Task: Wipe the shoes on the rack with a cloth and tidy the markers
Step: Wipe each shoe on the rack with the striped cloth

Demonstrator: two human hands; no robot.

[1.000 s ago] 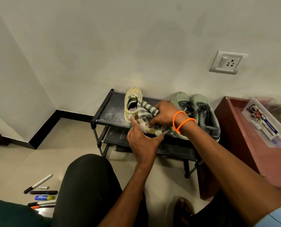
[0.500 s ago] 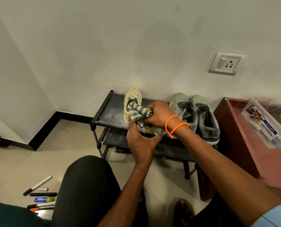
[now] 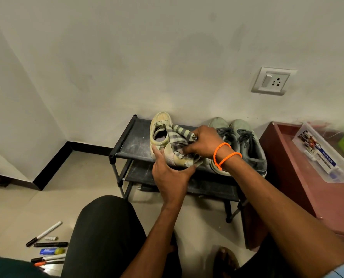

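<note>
While the left hand (image 3: 170,175) cups the shoe (image 3: 163,141), right-hand fingers (image 3: 189,150) clutch the cloth (image 3: 179,135).

Three shoes (image 3: 245,141), one cloth (image 3: 179,135), six markers (image 3: 50,244), two hands (image 3: 171,177)

Dim, warm indoor light falls evenly from above, with no glare. Soft shadows sit under the shoe rack (image 3: 131,143) and along the wall (image 3: 167,57), which looks blotchy. The wide lens bends the wall corner and edges; the bottom corners go dark and slightly soft
</note>
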